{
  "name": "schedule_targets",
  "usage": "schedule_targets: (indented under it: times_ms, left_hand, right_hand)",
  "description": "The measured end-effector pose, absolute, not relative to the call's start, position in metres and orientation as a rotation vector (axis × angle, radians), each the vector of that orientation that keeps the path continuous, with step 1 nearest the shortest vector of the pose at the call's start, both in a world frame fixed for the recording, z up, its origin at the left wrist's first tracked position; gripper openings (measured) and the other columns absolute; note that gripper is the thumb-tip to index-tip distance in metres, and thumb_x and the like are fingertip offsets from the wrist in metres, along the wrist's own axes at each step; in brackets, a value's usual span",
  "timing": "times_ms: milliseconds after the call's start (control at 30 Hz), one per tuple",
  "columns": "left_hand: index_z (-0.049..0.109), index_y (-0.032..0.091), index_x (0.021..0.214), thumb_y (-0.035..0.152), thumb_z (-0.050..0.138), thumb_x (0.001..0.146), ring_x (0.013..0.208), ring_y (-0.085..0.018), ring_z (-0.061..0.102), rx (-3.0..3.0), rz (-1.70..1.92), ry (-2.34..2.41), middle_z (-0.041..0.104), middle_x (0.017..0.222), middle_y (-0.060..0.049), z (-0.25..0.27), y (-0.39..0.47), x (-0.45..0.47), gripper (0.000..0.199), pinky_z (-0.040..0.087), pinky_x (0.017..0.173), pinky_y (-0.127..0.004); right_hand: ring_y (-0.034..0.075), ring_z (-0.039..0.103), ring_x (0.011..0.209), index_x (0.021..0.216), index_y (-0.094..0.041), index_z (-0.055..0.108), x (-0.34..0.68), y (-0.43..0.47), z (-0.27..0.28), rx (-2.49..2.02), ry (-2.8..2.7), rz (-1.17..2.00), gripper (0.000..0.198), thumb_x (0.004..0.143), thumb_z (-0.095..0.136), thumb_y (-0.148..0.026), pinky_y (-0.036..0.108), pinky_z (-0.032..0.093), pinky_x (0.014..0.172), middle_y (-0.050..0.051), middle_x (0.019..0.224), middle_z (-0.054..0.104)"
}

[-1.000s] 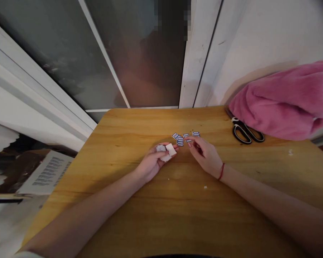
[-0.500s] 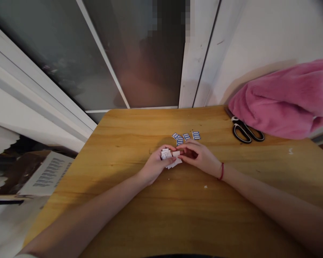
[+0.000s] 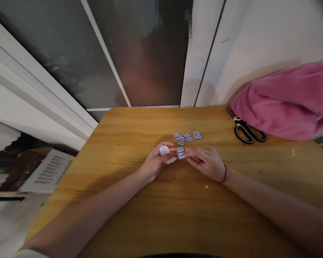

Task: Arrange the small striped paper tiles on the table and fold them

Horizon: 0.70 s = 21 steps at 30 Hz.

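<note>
My right hand [image 3: 207, 163] pinches a blue-edged card [image 3: 181, 153] by its three o'clock edge; at its nine o'clock, my left hand [image 3: 154, 163] grips white cards [image 3: 164, 151]. I judge all light, thin, easily creased: best held by edges.

White cards [image 3: 163, 150] overlap loosely in the left hand [image 3: 153, 165]. A blue-edged card [image 3: 181, 153], striped white, is at the right hand's [image 3: 210, 164] fingertips. Four striped cards [image 3: 188, 137] lie beyond, two overlapping.

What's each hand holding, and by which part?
Left hand: white pieces, under its thumb. Right hand: one blue-and-white piece, by its right edge.
</note>
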State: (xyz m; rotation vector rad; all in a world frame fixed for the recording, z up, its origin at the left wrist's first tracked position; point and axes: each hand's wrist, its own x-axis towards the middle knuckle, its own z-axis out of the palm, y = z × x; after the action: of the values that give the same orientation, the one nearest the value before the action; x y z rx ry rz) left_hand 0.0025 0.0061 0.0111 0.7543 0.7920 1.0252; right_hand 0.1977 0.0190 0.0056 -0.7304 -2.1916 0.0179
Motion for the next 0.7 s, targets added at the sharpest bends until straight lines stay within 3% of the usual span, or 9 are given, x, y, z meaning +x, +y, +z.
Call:
schedule_targets:
  times_ms: [233,367,533,700]
  left_hand:
    - [0.052,0.014,0.095,0.002,0.061,0.073,0.097,-0.021,0.064,0.65,1.177,0.791,0.069,0.1,-0.011,0.008,0.013,-0.001,0.026,0.045,0.094,-0.037]
    - [0.053,0.014,0.095,0.003,0.061,0.074,0.101,-0.023,0.062,0.65,1.175,0.774,0.068,0.102,-0.011,0.01,0.015,-0.002,0.025,0.044,0.095,-0.039]
    - [0.053,0.014,0.094,0.003,0.062,0.073,0.096,-0.024,0.064,0.674,1.189,0.787,0.069,0.097,-0.01,0.012,0.016,-0.005,0.025,0.047,0.09,-0.041]
    - [0.053,0.014,0.094,0.0,0.06,0.072,0.089,-0.021,0.066,0.674,1.157,0.828,0.068,0.098,-0.011,0.012,0.018,-0.007,0.027,0.051,0.08,-0.033]
  right_hand:
    - [0.008,0.058,0.051,0.086,-0.022,0.06,0.197,0.023,0.003,-1.041,-2.166,0.126,0.009,0.08,0.053,-0.018,0.02,0.044,0.051,0.0,0.091,0.071]
    - [0.01,0.056,0.049,0.088,-0.022,0.06,0.201,0.03,0.0,-1.224,-2.159,0.099,0.01,0.08,0.054,-0.02,0.022,0.042,0.05,-0.002,0.081,0.07]
    - [0.014,0.063,0.064,0.088,-0.021,0.06,0.216,0.039,0.001,-1.338,-2.121,-0.041,0.011,0.082,0.05,-0.02,0.024,0.044,0.054,0.001,0.084,0.069]
    - [0.016,0.063,0.081,0.087,-0.022,0.061,0.228,0.028,0.003,-1.349,-2.252,0.036,0.013,0.084,0.049,-0.022,0.025,0.047,0.06,0.002,0.096,0.065]
